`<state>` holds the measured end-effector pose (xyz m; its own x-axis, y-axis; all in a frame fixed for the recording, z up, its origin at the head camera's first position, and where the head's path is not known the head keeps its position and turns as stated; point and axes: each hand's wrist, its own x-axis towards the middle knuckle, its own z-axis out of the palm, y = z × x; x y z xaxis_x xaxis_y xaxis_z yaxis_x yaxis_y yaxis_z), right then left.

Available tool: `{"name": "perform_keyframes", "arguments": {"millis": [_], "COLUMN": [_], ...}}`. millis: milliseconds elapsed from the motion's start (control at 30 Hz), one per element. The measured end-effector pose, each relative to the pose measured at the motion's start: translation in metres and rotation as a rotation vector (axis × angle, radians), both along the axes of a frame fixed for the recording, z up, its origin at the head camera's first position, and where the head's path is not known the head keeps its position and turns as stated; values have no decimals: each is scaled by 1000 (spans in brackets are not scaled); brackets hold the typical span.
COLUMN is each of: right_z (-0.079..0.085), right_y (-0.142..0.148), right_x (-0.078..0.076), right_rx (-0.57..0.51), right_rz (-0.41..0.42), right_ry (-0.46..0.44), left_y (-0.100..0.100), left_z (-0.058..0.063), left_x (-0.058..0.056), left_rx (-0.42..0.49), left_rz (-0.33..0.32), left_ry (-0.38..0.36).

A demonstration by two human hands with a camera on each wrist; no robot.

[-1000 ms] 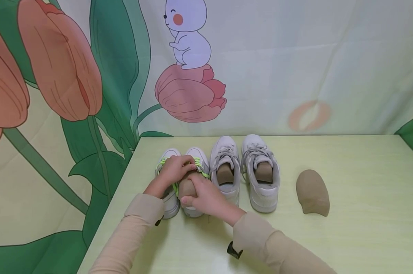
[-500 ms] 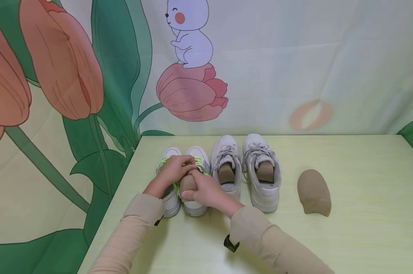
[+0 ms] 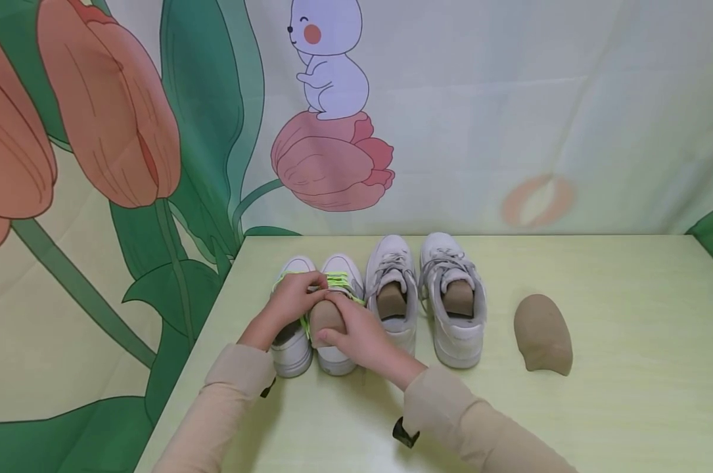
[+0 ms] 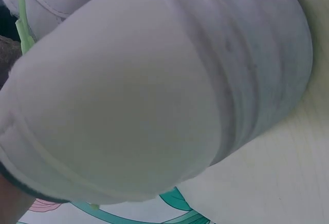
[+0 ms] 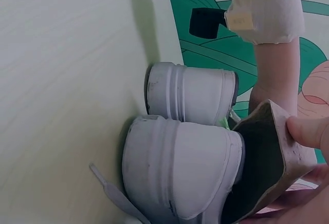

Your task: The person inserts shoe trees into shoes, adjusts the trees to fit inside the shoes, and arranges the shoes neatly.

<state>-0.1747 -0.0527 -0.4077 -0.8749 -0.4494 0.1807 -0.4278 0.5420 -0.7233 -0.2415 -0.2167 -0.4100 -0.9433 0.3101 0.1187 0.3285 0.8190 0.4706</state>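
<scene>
My right hand (image 3: 362,332) grips a brown hollow shoe insert (image 3: 325,322), thumb near its back edge. Its rounded front points into the white sneaker with green laces (image 3: 337,362), second from the left. In the right wrist view the insert's open dark hollow (image 5: 259,147) faces back above that sneaker's heel, with my thumb (image 5: 307,131) on its edge. My left hand (image 3: 291,299) reaches over the leftmost sneaker (image 3: 292,361), its bent fingers near the tongue and laces of the second one. Those fingertips are partly hidden. A sneaker heel (image 4: 118,95) fills the left wrist view.
Two grey-laced white sneakers, one nearer (image 3: 399,335) and one farther right (image 3: 458,345), stand alongside with brown inserts inside. Another brown insert (image 3: 542,334) lies on the pale table (image 3: 640,394) to the right. A printed tulip backdrop (image 3: 451,131) rises behind the table.
My left hand has drawn back slightly to the left, baring more of the green laces. My right hand still holds the insert at the same sneaker's opening.
</scene>
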Motion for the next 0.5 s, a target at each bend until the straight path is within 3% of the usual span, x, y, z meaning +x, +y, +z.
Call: {"name": "perform_keyframes", "arguments": {"millis": [233,500], "right_z": [-1,2], "right_y": [-1,-6], "right_x": [3,4], "right_rx": [-7,31], "right_rz": [-30,-97], "right_ry": [40,45], "left_y": [1,0], "left_z": [-1,-2], "left_x": [-1,-1], "left_rx": [-18,59], "left_rz": [13,43], "left_ry": [-26,-35]}}
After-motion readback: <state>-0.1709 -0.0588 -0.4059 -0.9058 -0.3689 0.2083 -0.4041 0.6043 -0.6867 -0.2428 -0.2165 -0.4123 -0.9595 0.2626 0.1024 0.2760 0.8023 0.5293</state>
